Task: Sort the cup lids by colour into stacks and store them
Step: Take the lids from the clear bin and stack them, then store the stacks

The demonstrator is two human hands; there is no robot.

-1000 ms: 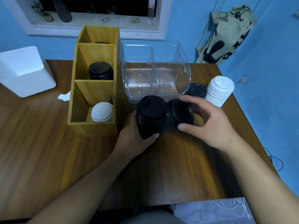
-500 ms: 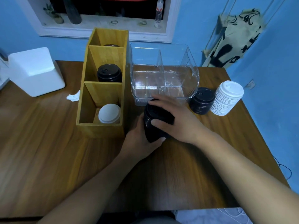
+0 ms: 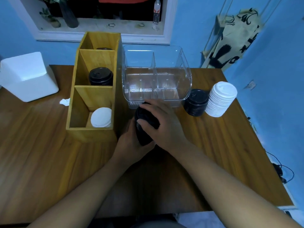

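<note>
Left hand (image 3: 130,140) cups the lower side of the black lid stack (image 3: 144,136) from the left, fingers wrapped under it. Right hand (image 3: 164,127) lies over the top and right side, thumb hooked across the near face and fingers curled down over the upper end. Both hands hold this one stack and nothing else. It sits tilted, just right of the wooden organiser (image 3: 92,134), at its front corner and low over the table (image 3: 49,153); whether its base touches the wood cannot be told. Handling estimate: thin moulded plastic lids, very light, each stiff at the rim but flexible in the dome. Nested loosely, they would slide or fan apart if gripped only at one end. Best hold is around the column's sides with one palm capping an end, roughly as now. In the organiser, the front compartment holds a white lid (image 3: 101,117), the middle one a shorter black stack (image 3: 100,76), and the rear one something dark, barely visible. A clear divided bin (image 3: 156,83) stands just right of the organiser. Further right are a loose black stack (image 3: 195,102) and a white lid stack (image 3: 220,99), touching each other. Versus one second ago: the right hand then carried a separate black clump beside the left hand's stack. That clump now appears merged on top, with the right hand closed down over the join.
</note>
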